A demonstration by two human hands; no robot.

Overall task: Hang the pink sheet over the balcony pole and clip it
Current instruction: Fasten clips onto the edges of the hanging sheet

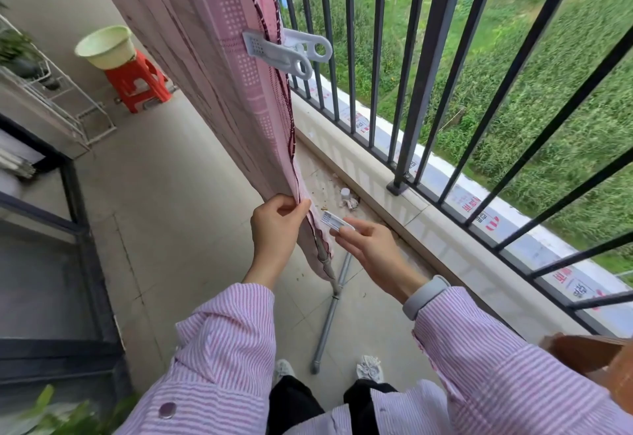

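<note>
The pink checked sheet point(212, 68) hangs in a long drape from above down toward the floor, beside the balcony railing. A large white clip point(284, 52) is clamped on its edge higher up. My left hand point(275, 229) pinches the sheet's lower edge together. My right hand point(368, 246) holds a second white clip point(334, 222) just right of that edge, its jaws pointing at the sheet without touching it. A grey pole point(330, 318) of the drying stand shows below the sheet's end. The top pole is out of view.
The dark metal railing point(428, 68) and its concrete ledge point(376, 174) run along the right. A red stool point(138, 83) carrying a pale green basin point(106, 46) stands at the back. A white rack point(58, 99) and dark door frame point(72, 195) are on the left.
</note>
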